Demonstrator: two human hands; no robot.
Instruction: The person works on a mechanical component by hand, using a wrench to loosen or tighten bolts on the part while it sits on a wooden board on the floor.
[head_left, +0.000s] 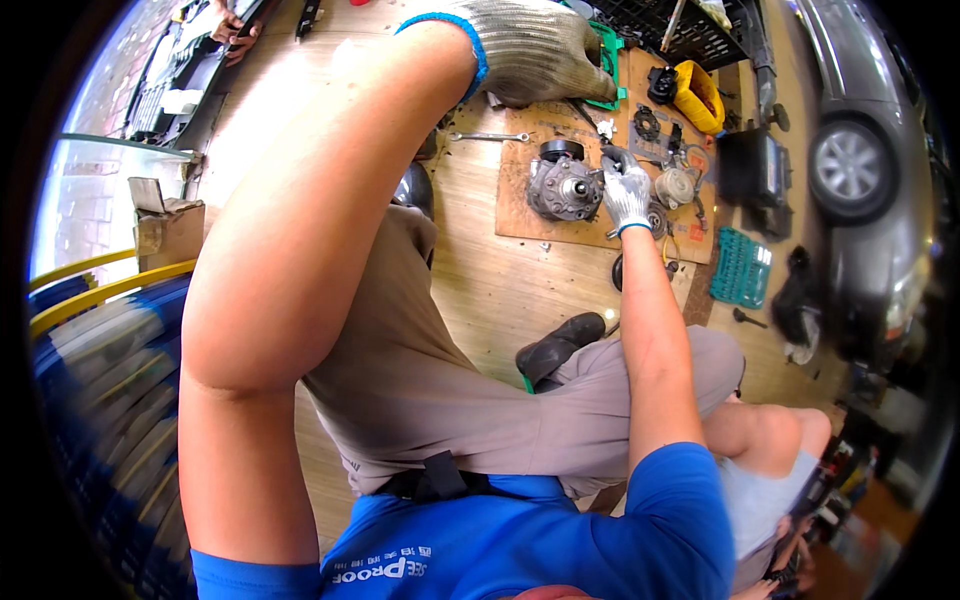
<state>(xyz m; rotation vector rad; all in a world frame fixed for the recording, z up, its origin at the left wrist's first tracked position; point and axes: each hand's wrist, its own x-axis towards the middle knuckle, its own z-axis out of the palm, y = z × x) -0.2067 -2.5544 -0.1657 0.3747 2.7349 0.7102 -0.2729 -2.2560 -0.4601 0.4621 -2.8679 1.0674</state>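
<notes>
My left hand [535, 52], in a grey knit glove with a blue cuff, reaches over a green plastic case [608, 62]. Its fingers are mostly hidden, so I cannot make out what it holds. My right hand [626, 188], in a whitish glove with dirty fingertips, is closed right beside a round metal machine part [565, 187]. What lies in those fingers is too small to name. The metal part has a central shaft, bolts around its face and a black pulley-like ring behind. It rests on a flattened cardboard sheet [520, 222].
A wrench [489, 136] lies left of the cardboard. To the right are a round metal piece [675, 187], a cut yellow container [698, 97], a black box [752, 168] and a teal socket tray [741, 268]. A grey car [862, 60] stands far right; another person's knee [760, 440] is beside me.
</notes>
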